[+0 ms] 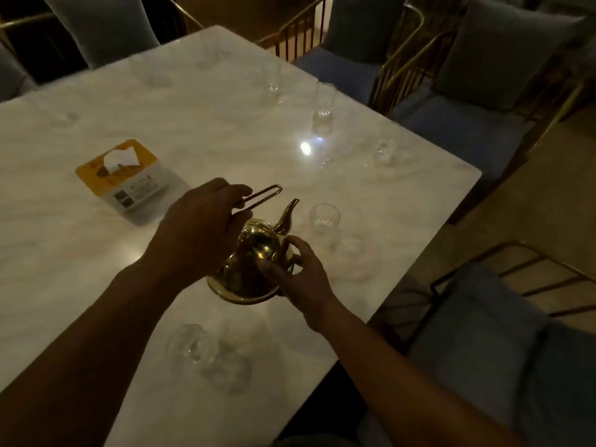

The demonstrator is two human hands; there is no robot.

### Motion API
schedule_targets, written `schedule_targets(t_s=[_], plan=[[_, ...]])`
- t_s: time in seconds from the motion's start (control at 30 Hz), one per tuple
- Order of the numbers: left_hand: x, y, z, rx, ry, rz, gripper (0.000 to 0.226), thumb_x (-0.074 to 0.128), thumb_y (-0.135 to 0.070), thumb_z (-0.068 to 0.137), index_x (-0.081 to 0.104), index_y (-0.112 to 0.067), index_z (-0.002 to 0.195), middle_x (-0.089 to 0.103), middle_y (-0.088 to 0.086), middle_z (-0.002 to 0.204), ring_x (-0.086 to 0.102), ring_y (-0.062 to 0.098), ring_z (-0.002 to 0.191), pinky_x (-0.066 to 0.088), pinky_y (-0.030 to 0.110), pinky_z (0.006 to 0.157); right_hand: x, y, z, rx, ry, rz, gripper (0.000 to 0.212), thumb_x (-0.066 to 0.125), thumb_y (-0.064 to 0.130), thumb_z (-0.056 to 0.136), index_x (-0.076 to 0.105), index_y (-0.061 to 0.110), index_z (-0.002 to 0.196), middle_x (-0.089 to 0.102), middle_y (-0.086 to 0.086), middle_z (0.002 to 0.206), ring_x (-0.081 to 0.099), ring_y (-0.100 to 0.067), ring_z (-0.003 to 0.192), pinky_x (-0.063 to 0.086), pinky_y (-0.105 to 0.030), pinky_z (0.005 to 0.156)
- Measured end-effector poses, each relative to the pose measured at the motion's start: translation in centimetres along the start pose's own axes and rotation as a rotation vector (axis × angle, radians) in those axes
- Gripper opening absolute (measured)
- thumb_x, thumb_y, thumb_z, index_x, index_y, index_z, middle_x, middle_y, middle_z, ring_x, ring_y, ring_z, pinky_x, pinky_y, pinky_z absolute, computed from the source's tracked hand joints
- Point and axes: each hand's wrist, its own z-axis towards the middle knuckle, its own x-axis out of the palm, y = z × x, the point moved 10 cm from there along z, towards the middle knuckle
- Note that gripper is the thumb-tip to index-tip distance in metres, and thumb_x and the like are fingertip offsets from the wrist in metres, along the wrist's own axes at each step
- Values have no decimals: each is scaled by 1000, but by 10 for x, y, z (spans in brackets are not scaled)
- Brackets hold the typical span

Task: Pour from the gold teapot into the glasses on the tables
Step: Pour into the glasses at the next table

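The gold teapot point(251, 266) stands on the white marble table point(96, 246), its spout pointing away toward a short clear glass point(324, 219). My left hand point(200, 233) is closed around the teapot's wire handle, which sticks out past my fingers. My right hand point(298, 275) rests against the pot's right side, fingers on its body. Another clear glass point(190, 345) stands near the table's front edge. A tall glass point(323, 106), a small glass point(384, 151) and a further glass point(272, 80) stand toward the far right of the table.
A yellow and white tissue box point(125, 179) lies to the left of the teapot. Blue cushioned chairs with gold frames point(451, 101) line the table's right and far sides. One chair point(483, 317) sits close at the lower right.
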Motion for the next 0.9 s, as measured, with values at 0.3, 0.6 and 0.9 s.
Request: schedule_targets(t_s=[0.3, 0.6, 0.9], plan=[[40, -21, 7, 26, 82, -47, 36, 64, -18, 92, 62, -11, 127, 68, 9, 112, 67, 22, 89, 57, 37, 74, -25, -39, -1, 149, 46, 126, 68, 89, 35, 72, 52, 43, 129, 52, -4, 138, 56, -29, 124, 59, -51, 92], [42, -40, 27, 43, 75, -14, 32, 64, -21, 93, 65, -12, 123, 69, 7, 112, 67, 22, 88, 58, 42, 76, -36, -31, 4, 158, 79, 136, 70, 86, 39, 75, 50, 38, 135, 51, -10, 141, 59, -29, 120, 64, -39, 79], [47, -50, 60, 74, 92, 38, 23, 61, -25, 94, 70, -19, 114, 70, 2, 111, 67, 22, 91, 58, 43, 77, -41, -21, 11, 196, 124, 218, 62, 82, 34, 81, 54, 29, 135, 71, -14, 121, 72, -32, 105, 64, -43, 82]])
